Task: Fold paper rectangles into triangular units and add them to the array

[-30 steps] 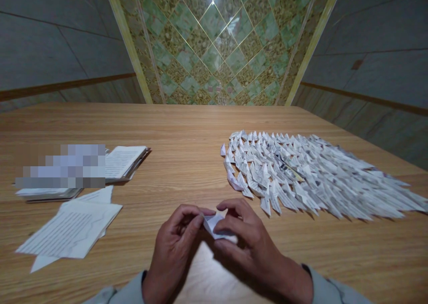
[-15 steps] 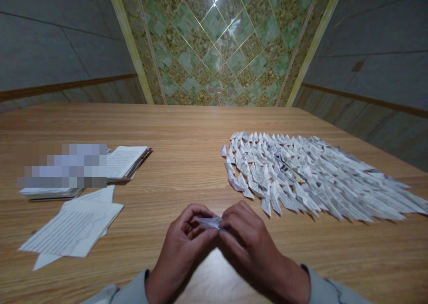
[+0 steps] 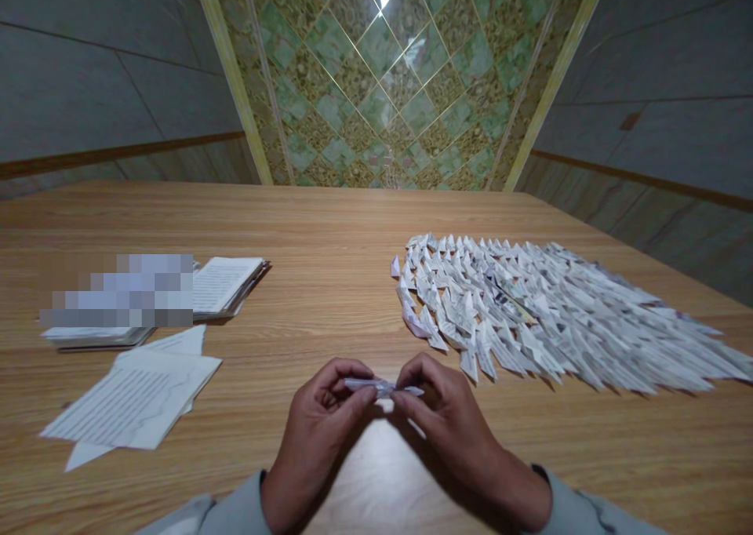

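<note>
Both hands pinch one small folded paper (image 3: 383, 387) just above the table, near its front middle. My left hand (image 3: 326, 421) grips the paper's left end between thumb and fingers. On the other end, the thumb and fingers of my right hand (image 3: 450, 421) are closed. Parts of the paper are hidden behind the fingertips. To the right lie many folded paper boats (image 3: 518, 307) in close rows, some printed like newspaper. A pale purple boat (image 3: 415, 321) sits at the left edge of that group.
Loose printed sheets (image 3: 132, 402) lie overlapping at the left. Behind them is a stack of printed paper (image 3: 227, 284) beside a blurred-out pile (image 3: 97, 336). The wooden table (image 3: 318, 229) reaches back to a green tiled wall (image 3: 382, 88).
My right fingers have drawn slightly apart from the left, and more of the folded paper shows, now flatter and longer. The view has shifted slightly.
</note>
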Demonstrator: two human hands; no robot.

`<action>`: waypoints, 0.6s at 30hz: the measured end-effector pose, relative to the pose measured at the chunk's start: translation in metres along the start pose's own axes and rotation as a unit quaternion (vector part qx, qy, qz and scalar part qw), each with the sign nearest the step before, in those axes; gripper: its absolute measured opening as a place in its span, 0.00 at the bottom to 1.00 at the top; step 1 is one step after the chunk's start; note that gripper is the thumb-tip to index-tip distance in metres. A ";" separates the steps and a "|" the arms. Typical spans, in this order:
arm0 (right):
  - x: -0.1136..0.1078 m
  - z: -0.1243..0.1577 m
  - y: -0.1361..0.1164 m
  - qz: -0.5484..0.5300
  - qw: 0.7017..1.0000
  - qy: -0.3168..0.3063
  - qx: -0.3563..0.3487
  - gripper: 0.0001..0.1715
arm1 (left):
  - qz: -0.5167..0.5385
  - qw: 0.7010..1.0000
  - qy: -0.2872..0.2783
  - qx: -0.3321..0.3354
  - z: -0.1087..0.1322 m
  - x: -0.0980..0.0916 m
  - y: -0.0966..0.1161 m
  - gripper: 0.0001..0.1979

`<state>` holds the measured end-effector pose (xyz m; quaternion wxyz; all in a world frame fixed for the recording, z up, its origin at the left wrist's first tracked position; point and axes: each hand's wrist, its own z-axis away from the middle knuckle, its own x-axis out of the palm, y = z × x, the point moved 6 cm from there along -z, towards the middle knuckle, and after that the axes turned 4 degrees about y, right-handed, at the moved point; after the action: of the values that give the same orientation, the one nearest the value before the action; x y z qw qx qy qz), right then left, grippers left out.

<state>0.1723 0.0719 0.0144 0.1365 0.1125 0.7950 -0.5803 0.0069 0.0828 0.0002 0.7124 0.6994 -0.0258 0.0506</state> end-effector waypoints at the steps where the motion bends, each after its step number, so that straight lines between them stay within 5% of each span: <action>1: 0.000 0.000 -0.001 -0.002 1.000 0.000 -0.002 0.06 | 0.009 1.000 -0.004 -0.008 0.000 0.001 -0.001 0.08; 8: 0.001 0.001 -0.014 0.039 0.995 -0.018 -0.094 0.05 | 0.009 1.000 -0.017 -0.019 0.000 0.003 -0.007 0.14; 18: 0.007 0.002 -0.008 0.053 0.996 -0.013 -0.075 0.09 | -0.035 0.998 -0.050 0.004 0.002 0.005 -0.010 0.14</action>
<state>0.1635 0.0682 0.0185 0.1856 0.1366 0.8274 -0.5122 0.0128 0.0809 -0.0094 0.7088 0.7043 -0.0367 -0.0092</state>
